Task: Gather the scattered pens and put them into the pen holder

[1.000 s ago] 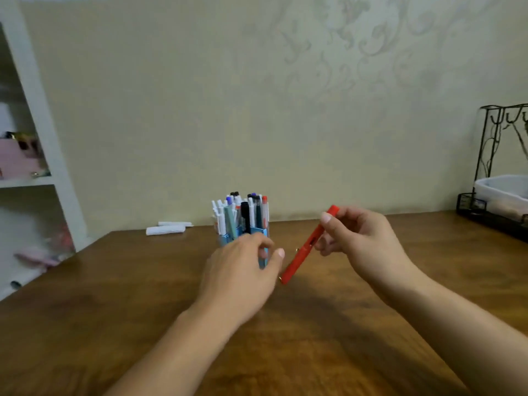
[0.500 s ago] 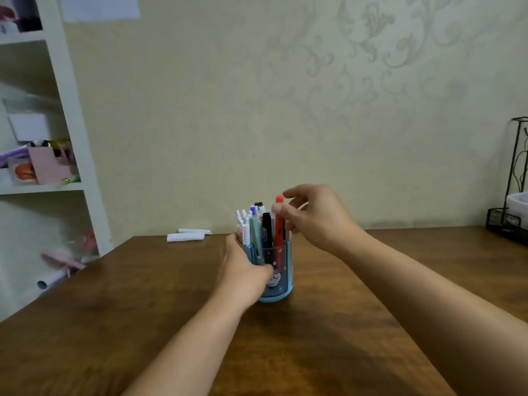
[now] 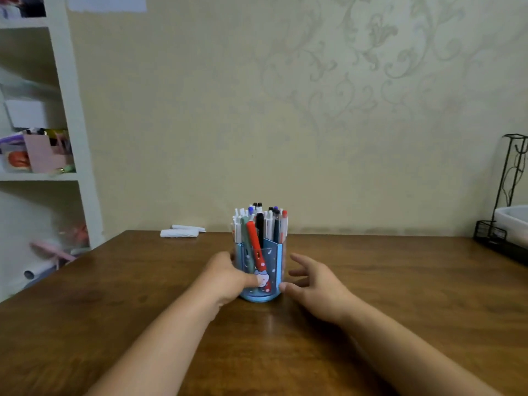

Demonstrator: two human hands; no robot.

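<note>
No readable text, label, brand or number shows on anything in view.

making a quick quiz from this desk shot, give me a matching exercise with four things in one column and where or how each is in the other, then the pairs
Things
1. red pen
2. left hand
3. right hand
4. white rolls

Places or states
A. lying at the far edge of the table, by the wall
B. fingers spread, just right of the pen holder, holding nothing
C. leaning inside the pen holder, among other pens
D. wrapped around the holder's left side

Pairs: 1-C, 2-D, 3-B, 4-A
</note>
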